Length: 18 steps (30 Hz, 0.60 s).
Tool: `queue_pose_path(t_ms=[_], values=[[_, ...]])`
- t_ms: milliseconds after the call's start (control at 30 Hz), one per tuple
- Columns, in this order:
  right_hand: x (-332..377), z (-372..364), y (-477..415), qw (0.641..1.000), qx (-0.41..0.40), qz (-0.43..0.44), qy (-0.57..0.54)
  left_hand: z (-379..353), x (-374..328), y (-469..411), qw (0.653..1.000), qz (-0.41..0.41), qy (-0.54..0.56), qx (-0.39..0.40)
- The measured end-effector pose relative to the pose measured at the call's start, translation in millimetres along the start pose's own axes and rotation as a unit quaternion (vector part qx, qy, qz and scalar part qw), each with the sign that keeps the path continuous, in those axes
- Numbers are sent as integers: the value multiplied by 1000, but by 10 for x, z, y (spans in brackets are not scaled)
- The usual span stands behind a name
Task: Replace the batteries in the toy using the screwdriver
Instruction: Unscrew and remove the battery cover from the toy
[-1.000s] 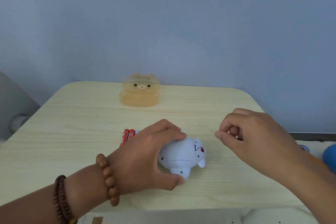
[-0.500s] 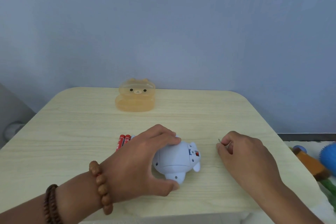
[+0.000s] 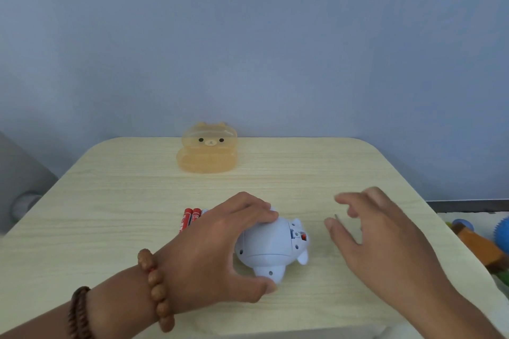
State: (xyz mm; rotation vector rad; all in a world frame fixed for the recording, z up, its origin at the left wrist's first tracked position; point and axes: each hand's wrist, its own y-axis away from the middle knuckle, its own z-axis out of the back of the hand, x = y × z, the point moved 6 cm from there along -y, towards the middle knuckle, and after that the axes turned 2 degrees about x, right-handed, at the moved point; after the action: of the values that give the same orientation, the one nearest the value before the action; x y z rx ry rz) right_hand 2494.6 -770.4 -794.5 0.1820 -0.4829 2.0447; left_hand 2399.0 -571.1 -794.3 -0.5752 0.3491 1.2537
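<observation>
On my feed, the fingers (image 3: 249, 208) of the left hand (image 3: 209, 250) curl over the pale blue plastic animal toy (image 3: 271, 248), gripping it on the light wooden counter (image 3: 124, 201). The right hand (image 3: 385, 234) hovers beside it, fingers (image 3: 349, 198) spread, holding nothing. Red cylindrical batteries (image 3: 188, 219) lie just behind the left hand.

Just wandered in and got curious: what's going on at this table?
A person is working on a small pale-blue toy lying on the wooden table. Their left hand grips the toy, while the right hand hovers open just beside it, above a thin metal tip that may be the screwdriver. Red batteries lie behind the left hand, partly hidden, and an orange bear-shaped case sits near the far edge.
</observation>
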Motion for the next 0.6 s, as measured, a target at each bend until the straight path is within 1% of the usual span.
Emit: queue_pose_path(t_ms=[33,67,100,133,167,233,300,433,500,600], values=[[96,61,20,996,24,45,-68,1,3,-1,1000,-2,-1,-1],[199,74,43,984,72,77,-141,-1,8,-4,1000,-4,-3,-1],[294,34,74,969,127,98,-189,-3,14,-8,1000,-4,-6,0],[373,-42,105,957,170,115,-205,1,16,-12,1000,-5,-10,1],[415,-137,123,952,189,126,-205,6,17,-17,1000,-7,-13,1],[446,-290,120,946,189,117,-234,13,14,-30,1000,-13,-16,3],[410,-364,89,933,184,89,-296,20,20,-43,1000,-11,-13,5],[364,-397,73,911,179,63,-367,30,19,-92,999,35,9,22],[364,-398,72,904,176,52,-385,43,-21,-136,996,80,36,4],[378,-397,59,901,178,40,-395,16,-138,-215,989,135,1,-57]])
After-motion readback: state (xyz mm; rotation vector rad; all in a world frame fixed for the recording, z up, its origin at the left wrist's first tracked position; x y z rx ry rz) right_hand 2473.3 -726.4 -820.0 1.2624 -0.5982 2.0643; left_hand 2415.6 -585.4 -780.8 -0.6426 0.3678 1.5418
